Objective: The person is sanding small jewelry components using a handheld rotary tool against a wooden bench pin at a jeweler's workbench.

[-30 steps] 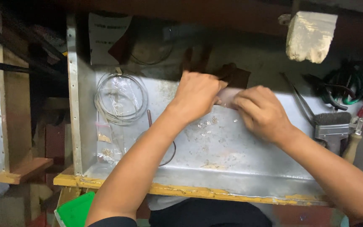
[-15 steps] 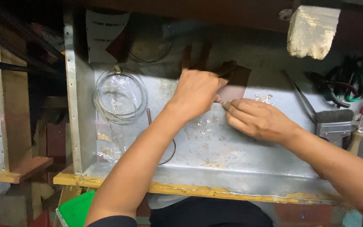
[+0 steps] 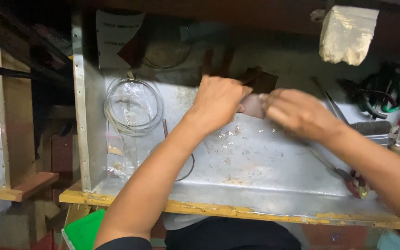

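My left hand [image 3: 219, 102] rests fingers down at the back of a metal-covered workbench [image 3: 255, 185], pressing a small brown flat piece [image 3: 254, 105]. My right hand [image 3: 297, 113] is blurred with motion just right of that piece, fingers close together; what it holds, if anything, I cannot tell. Several tiny clear stones [image 3: 230, 134] lie scattered on the metal below both hands.
A coil of wire [image 3: 133, 109] and small plastic bags [image 3: 116, 157] lie at the left. Pliers with red handles [image 3: 355, 180] sit at the right front, more tools and green cable [image 3: 385, 99] at far right. A pale block [image 3: 346, 34] hangs above.
My right hand slid left to the brown piece, then moved back right and up. More of the tiny stones show on the metal. My left hand stayed put.
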